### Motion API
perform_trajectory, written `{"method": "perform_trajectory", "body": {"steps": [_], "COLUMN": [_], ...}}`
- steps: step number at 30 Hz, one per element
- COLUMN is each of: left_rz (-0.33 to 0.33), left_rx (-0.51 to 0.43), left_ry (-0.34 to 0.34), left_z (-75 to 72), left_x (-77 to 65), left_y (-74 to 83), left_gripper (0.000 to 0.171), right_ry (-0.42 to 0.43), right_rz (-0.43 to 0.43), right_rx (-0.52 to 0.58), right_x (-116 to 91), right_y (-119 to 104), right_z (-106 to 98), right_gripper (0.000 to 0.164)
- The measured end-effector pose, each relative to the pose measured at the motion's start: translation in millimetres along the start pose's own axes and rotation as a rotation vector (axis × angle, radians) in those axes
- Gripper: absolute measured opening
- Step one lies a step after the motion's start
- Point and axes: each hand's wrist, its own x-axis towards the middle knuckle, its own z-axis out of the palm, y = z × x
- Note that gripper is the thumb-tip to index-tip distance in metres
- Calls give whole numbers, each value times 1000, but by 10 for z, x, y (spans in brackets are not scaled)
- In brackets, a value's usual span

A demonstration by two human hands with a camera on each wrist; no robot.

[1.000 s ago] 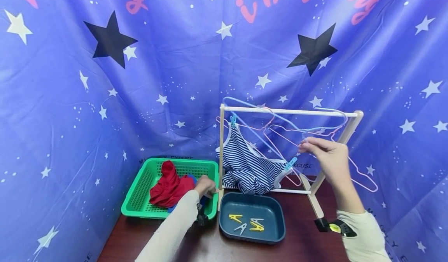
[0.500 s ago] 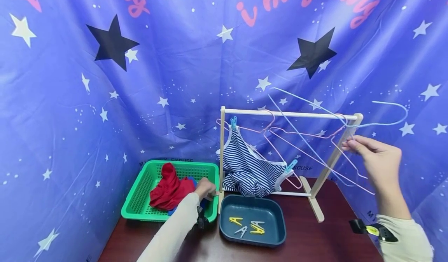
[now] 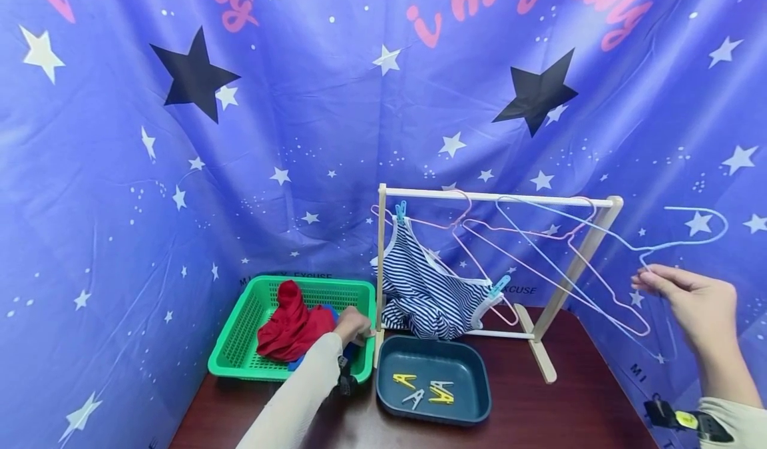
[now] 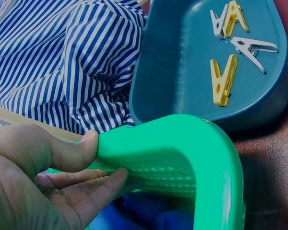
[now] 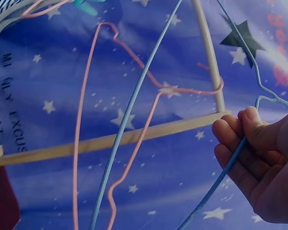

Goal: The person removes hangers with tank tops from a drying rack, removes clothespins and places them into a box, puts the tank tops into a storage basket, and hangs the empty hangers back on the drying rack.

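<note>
With thumb and fingers, my right hand [image 3: 695,302] pinches a light-blue clothes hanger [image 5: 144,72] near the base of its hook. This hanger lies sideways, right of the rack, its far end overlapping the rack in the head view. My left hand [image 4: 43,177] grips the rim of a green basket [image 4: 216,148], thumb on the outside, fingers inside. Red cloth [image 3: 293,326] and blue cloth [image 4: 144,211] lie in the basket. On the wooden rack [image 3: 491,196] hang a pink hanger [image 3: 515,231] and a striped garment [image 3: 419,282], held by blue clothespins [image 3: 499,285].
A dark-blue tray [image 3: 479,409] in front of the rack holds several yellow and grey clothespins [image 3: 404,379]. The rack's foot [image 3: 542,359] reaches forward across the brown table [image 3: 575,409]. A starry curtain [image 3: 335,136] surrounds the table.
My right hand has carried the blue hanger off the rack bar, to the right, then slightly down. The left hand has stayed at the basket.
</note>
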Motion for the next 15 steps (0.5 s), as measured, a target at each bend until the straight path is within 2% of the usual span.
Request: {"method": "perform_trajectory", "body": {"steps": [4, 7, 8, 11, 12, 15], "left_rz": [-4, -5, -5, 3, 5, 12], "left_rx": [-1, -12, -13, -16, -16, -12], "left_ry": [5, 3, 5, 10, 12, 15], "left_z": [7, 7, 7, 4, 4, 4], "left_x": [-6, -27, -33, -52, -55, -57], "left_y": [0, -6, -8, -9, -6, 9], "left_gripper": [18, 18, 19, 19, 19, 21], "right_ry": [-19, -40, -44, -44, -47, -60], "right_rz": [-27, -45, -47, -80, -90, -111], "right_rx": [-232, -371, -412, -546, -584, -666], "right_x": [-2, 15, 24, 72, 93, 169], "right_y": [88, 106, 106, 107, 107, 111], "right_z": [-22, 16, 39, 136, 173, 290], "right_gripper": [42, 40, 36, 10, 7, 27]}}
